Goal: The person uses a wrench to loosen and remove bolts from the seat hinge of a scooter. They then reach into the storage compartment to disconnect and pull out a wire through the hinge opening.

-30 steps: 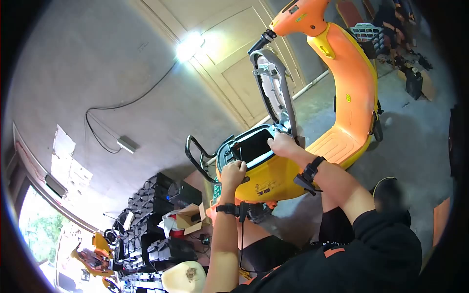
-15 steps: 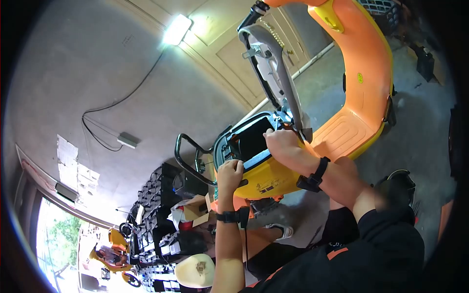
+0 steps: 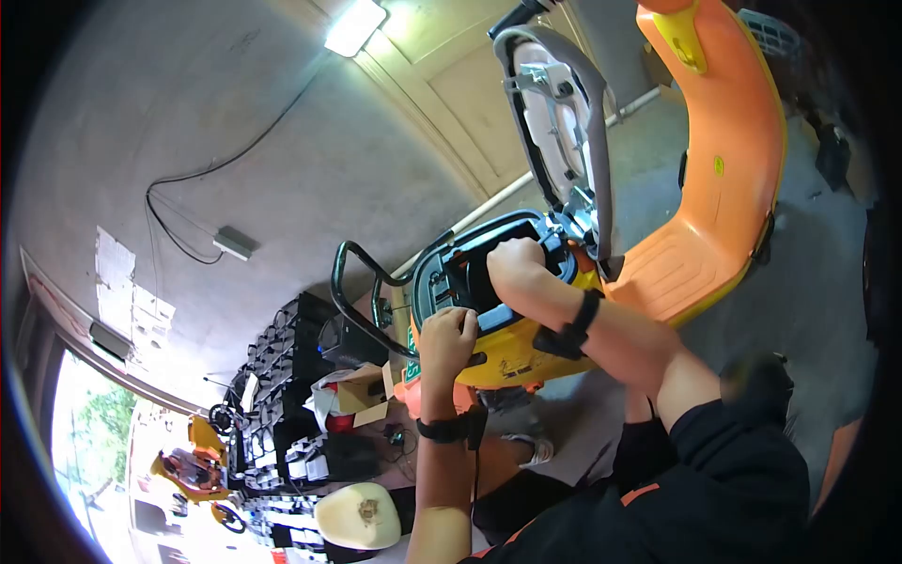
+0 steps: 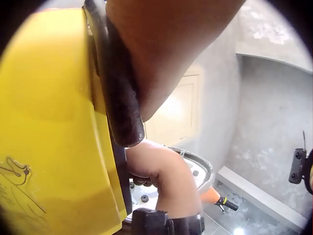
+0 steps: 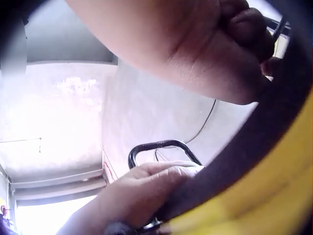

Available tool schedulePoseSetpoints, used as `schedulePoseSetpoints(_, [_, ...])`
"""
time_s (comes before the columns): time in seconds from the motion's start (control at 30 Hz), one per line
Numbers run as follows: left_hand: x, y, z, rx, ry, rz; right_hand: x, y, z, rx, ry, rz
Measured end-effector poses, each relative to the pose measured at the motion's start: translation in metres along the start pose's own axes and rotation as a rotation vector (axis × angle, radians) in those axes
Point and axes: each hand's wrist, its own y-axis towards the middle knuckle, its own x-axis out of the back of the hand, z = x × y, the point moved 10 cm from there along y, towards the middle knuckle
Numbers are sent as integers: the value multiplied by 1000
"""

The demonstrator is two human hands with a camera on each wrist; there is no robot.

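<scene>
An open storage compartment (image 3: 435,287) lies in the yellow rear body (image 3: 526,365) of an orange and yellow scooter. My left hand (image 3: 444,340) lies at the compartment's near rim, beside the black rail's end; its fingertips are hidden. Over the opening is my right hand (image 3: 519,274), bent at the wrist. In the right wrist view the right hand (image 5: 195,49) has curled fingers (image 5: 247,29) above the dark rim (image 5: 244,147); whether they hold anything is hidden. The raised seat (image 3: 561,132) stands with its underside facing the compartment.
A black grab rail (image 3: 344,291) curves behind the compartment. Below left are stacked black cases (image 3: 272,376), an open cardboard box (image 3: 366,390) and a cream-coloured seat (image 3: 357,515). The scooter's orange footboard (image 3: 662,282) is at the right, with a wall and a door beyond.
My right hand has moved left from the rim near the seat hinge to over the opening. My left hand stays at the rim. The head view has shifted.
</scene>
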Motion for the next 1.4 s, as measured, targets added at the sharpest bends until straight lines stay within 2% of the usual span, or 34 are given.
schedulePoseSetpoints(0.07, [-4,0,1,1,-59,55,23,-22,-11,21,178,-179])
schedulePoseSetpoints(0.17, [-14,4,-14,-74,76,149,24,-43,-20,121,172,-170])
schedulePoseSetpoints(0.2, [-14,4,-21,-65,65,136,17,-46,-26,130,155,-168])
schedulePoseSetpoints(0.27, [-31,10,-35,49,128,366,15,-50,-28,287,281,-252])
schedulePoseSetpoints(0.3, [-34,17,-38,57,111,356,6,-46,-28,294,263,-245])
schedulePoseSetpoints(0.37, [-59,18,-36,109,107,530,17,-46,-30,356,344,-527])
schedulePoseSetpoints(0.4, [-58,18,-36,108,116,476,26,-49,-31,333,333,-599])
schedulePoseSetpoints(0.43, [-59,18,-34,122,98,469,30,-48,-29,347,318,-586])
schedulePoseSetpoints(0.5, [-56,16,-37,48,127,385,43,-52,-28,383,258,-665])
schedulePoseSetpoints(0.53, [-59,13,-36,65,109,395,56,-61,-25,452,266,-804])
schedulePoseSetpoints(0.57, [-57,14,-40,24,128,346,65,-68,-17,500,248,-836])
schedulePoseSetpoints(0.63, [-56,17,-44,-58,140,221,53,-58,-13,596,344,-760])
schedulePoseSetpoints(0.67, [-58,17,-43,-60,133,222,35,-41,-16,500,420,-550])
schedulePoseSetpoints(0.83, [-51,14,-47,-86,129,162,31,-22,-10,387,355,-692])
schedulePoseSetpoints(0.9, [-53,12,-47,-86,133,163,29,-13,-11,283,333,-645])
schedulePoseSetpoints(1.03, [-49,13,-50,-119,174,145,24,7,-14,190,281,-656])
schedulePoseSetpoints(1.17, [-51,14,-51,-122,157,207,15,29,-24,79,301,-487])
schedulePoseSetpoints(1.37, [-55,14,-46,-69,164,272,9,36,-28,143,481,-446])
schedulePoseSetpoints(1.4, [-55,14,-45,-49,156,295,15,33,-26,222,520,-529])
